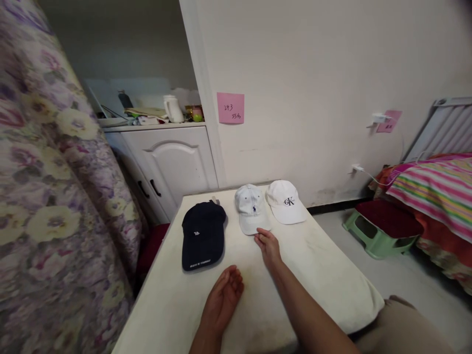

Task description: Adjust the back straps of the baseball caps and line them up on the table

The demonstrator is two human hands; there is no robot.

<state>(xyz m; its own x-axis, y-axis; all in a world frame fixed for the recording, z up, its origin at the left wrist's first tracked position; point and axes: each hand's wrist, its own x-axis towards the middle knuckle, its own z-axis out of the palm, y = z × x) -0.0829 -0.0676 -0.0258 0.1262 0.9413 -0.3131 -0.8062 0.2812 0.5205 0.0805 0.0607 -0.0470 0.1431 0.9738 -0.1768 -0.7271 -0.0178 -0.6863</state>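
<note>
1. While the front edge of the brim is touched by the fingertips of the right hand (268,246), the step in hand is judged to be the handling of the light-blue cap (250,206), which is set just ahead of that hand on the desk (324,275).
2. Whether the brim is pinched or merely touched cannot be told; no lift of the cap is seen.
3. The left hand (223,295) is held loosely curled, with nothing seen in it, nearer than the right one.
4. For any shift of the light-blue cap, a sure hold on its brim would seem to be called for, with care taken over the white cap (285,199), placed close beside it, beyond and to the right of the right hand.
5. The navy cap (203,236) is left untouched, ahead and to the left of the left hand.
6. The caps' undersides are hidden, and their backs are mostly out of sight.
7. The navy cap's small emblem is hard to make out, and both forearms are cut off by the lower border.
</note>
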